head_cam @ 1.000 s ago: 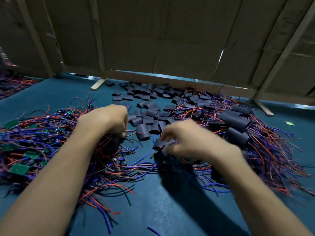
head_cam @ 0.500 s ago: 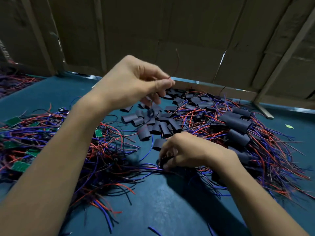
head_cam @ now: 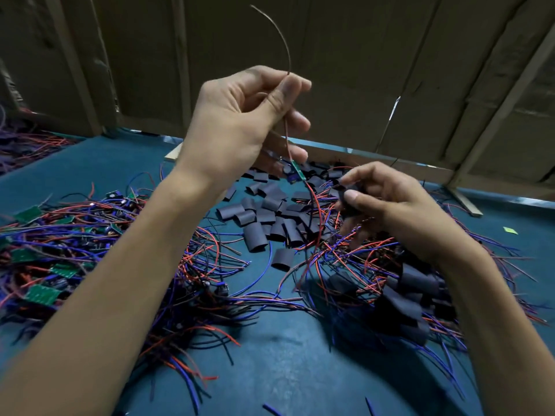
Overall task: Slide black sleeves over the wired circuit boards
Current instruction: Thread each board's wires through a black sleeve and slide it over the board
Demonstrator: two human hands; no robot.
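Note:
My left hand (head_cam: 246, 121) is raised above the table and pinches the wires of a small green circuit board (head_cam: 298, 172), which dangles below its fingers with red wires trailing down. One wire end curves up above the thumb. My right hand (head_cam: 387, 202) is lower and to the right, and pinches a black sleeve (head_cam: 345, 195) between thumb and fingers, apart from the board. Loose black sleeves (head_cam: 264, 217) lie in a heap on the blue table (head_cam: 279, 355) between the hands.
A pile of bare wired boards (head_cam: 60, 256) with red, blue and black wires lies at the left. A pile of sleeved boards (head_cam: 411, 289) lies at the right under my right forearm. A cardboard wall (head_cam: 360, 70) closes the far side.
My left hand rose from the left pile, lifting a wired board into the air. My right hand came up off the table with a black sleeve.

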